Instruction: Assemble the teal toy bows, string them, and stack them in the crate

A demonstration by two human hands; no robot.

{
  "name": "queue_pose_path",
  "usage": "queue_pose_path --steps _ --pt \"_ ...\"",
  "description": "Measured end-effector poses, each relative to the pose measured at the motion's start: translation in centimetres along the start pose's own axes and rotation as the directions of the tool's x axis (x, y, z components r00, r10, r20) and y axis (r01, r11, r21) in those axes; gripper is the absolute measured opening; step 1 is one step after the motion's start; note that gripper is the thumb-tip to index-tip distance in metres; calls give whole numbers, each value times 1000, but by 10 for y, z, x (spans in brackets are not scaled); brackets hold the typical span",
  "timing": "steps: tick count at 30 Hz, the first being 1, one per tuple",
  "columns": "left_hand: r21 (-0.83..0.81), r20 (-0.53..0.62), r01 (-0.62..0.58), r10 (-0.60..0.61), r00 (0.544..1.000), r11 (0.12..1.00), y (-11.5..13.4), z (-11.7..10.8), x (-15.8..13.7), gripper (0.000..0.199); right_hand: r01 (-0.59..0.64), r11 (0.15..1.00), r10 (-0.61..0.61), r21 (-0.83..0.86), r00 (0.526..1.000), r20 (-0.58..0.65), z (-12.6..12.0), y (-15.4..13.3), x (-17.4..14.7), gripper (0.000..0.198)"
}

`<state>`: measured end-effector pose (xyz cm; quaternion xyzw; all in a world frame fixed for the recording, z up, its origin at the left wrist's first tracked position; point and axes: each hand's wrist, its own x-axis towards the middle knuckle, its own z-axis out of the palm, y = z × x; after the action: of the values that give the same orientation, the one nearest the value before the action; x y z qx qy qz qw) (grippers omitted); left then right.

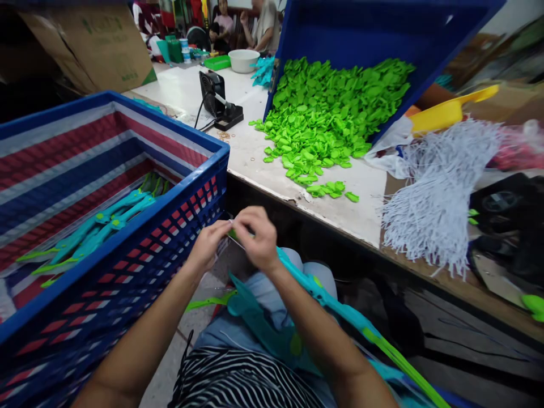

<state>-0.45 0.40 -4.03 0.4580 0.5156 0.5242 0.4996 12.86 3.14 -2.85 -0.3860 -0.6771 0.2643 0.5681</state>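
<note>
From where I stand, leftmost is a large blue plastic basket (193, 178), lined with red, white and blue striped cloth (165, 139), and inside it several long turquoise plastic pieces with bright-green tips (113, 218) lie together. Just beside this basket, the left hand (207, 245) has a narrow grip, pinching a small bright-green end with a bit of white (232, 233). The right hand (259, 238) pinches there also, equally narrow; the exact contact is hidden from me. In my judgement, this small part could slip, because only fingertips hold it, and the long turquoise plastic article (344, 310), which runs along the right forearm (318, 323), could slide down if the person shifts. Beyond, on the white tabletop (365, 212), a tilted blue plastic crate (382, 28) holds a heap of small flat bright-green plastic pieces (335, 119), spread out past its open side; a knock could send some over the edge. Farther right lies a bunch of thin white strings (442, 192), which may tangle if pulled carelessly
</note>
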Motion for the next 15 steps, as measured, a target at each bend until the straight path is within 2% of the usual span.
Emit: queue_pose_path --steps 2,3,5,7,9,12,15 --pt "-158 -48 126 -135 990 979 6 -4 3 23 39 999 -40 20 996 75 15 -8 -30 13" --pt "-148 -84 134 -148 985 980 8 -6 4 22 31 999 -32 26 997 76 21 -7 -40 13" --pt "43 -166 57 -49 985 997 14 -11 3 15 -6 999 4 37 999 49 28 -1 -50 13" --pt "290 -205 -53 116 972 956 18 -15 -1 9 -47 997 46 65 999 25 32 7 -51 12" --pt "367 -202 -101 185 962 925 20 -16 -6 10 -99 991 100 94 995 -4 34 10 -47 12" --pt "124 -197 -26 50 979 992 18 -12 -10 18 -164 978 171 127 984 -53 38 8 -42 13" --pt "-92 -162 93 -107 981 991 17 -10 -10 28 -189 971 204 146 974 -96 41 6 -40 13"
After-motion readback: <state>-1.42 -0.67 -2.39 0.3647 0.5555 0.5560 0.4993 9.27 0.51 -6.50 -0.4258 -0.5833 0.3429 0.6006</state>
